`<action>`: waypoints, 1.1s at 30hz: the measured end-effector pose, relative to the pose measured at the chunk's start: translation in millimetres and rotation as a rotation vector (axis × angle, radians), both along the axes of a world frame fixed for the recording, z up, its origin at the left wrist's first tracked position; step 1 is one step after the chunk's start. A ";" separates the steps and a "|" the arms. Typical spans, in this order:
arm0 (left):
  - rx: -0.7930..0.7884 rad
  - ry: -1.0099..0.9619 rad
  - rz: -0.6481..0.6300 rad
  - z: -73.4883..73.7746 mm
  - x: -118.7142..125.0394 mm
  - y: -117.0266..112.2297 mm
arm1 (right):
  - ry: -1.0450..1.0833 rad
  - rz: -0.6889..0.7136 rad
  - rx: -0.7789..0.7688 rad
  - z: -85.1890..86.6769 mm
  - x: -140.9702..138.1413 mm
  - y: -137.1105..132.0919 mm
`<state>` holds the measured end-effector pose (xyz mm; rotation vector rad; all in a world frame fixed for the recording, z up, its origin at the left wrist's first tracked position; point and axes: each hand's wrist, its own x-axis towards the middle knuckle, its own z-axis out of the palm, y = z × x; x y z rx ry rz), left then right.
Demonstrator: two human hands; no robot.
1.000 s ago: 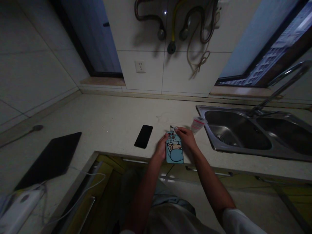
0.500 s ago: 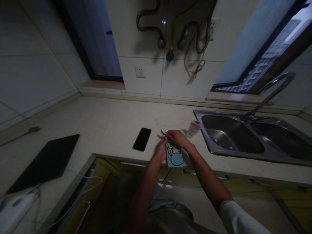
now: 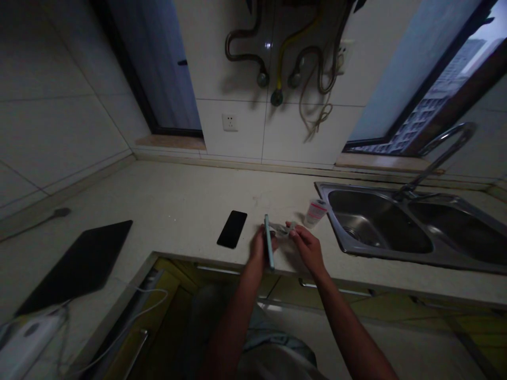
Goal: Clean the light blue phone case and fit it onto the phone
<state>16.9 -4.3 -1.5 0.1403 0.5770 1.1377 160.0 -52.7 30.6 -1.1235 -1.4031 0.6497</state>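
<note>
A light-blue phone case [image 3: 269,243] is turned edge-on, its long side standing up from front to back. My left hand [image 3: 259,245] grips it from the left, with fingertips showing past its right side. A crumpled, greyish see-through piece that looks like plastic wrapping [image 3: 282,228] stretches from the case to my right hand [image 3: 309,248], which pinches its end. To the left of my hands lies a black phone [image 3: 232,229], flat on the counter. Behind my right hand stands a clear plastic cup [image 3: 316,212] with red markings, close to the sink.
A steel double sink [image 3: 340,232] with a tall faucet [image 3: 439,158] takes up the right side. On the left, a black panel [image 3: 79,264] lies on the counter [image 3: 190,195] beside a white device [image 3: 34,338] with a cable. Pipes [image 3: 245,55] hang on the wall.
The phone case has turned from its cartoon face showing to edge-on. My right hand has moved right, away from my left, drawing out the see-through piece.
</note>
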 end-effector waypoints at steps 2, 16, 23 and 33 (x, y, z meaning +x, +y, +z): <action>-0.003 -0.156 -0.120 -0.6 -7.5 1.7 | 0.075 -0.006 -0.059 -5.3 -3.9 -7.9; 0.019 -0.151 -0.008 9.0 -6.2 -9.0 | -0.157 0.269 0.151 -2.5 -53.1 -37.1; 0.033 -0.241 0.154 20.5 -13.9 -3.7 | -0.408 0.334 0.372 -3.9 -36.2 -48.9; 0.026 0.205 0.241 14.9 -4.9 8.5 | -0.599 0.162 0.370 -19.9 -1.8 -38.1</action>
